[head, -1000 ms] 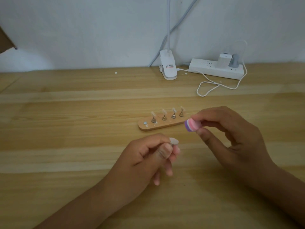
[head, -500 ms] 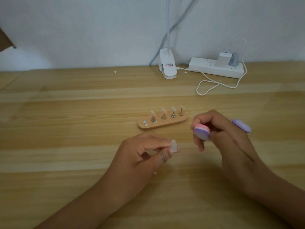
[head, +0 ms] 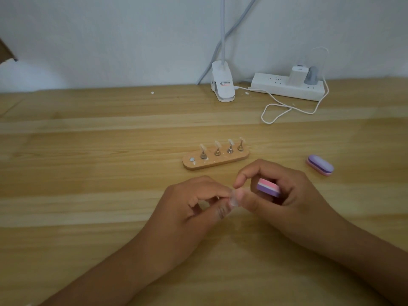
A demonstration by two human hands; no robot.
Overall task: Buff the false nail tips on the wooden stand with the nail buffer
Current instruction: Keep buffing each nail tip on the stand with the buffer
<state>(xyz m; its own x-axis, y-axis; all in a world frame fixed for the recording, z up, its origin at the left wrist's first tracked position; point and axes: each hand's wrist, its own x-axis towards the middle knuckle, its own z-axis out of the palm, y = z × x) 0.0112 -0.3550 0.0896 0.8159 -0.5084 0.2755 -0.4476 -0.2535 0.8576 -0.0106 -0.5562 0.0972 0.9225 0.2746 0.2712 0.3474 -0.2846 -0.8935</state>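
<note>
The pale plank wooden counter runs back to a plain white wall. Beyond the hands lies the rounded oblong wooden stand, with four small metal holders carrying clear tips and a metal disc at its left end.

Half a second ago the hands were apart; now they meet. The left hand pinches a loose clear false nail tip between thumb and fingers. The right hand has come in to the left, fingers curled round the pink and purple nail buffer block, its thumb against the tip. The buffer is close to the tip but not on it.

A second purple oval buffer lies right of the stand, now wholly in view. At the back stand a white clip lamp base and a white power strip with a looped white cable. The left fingers hide the tip's lower part.
</note>
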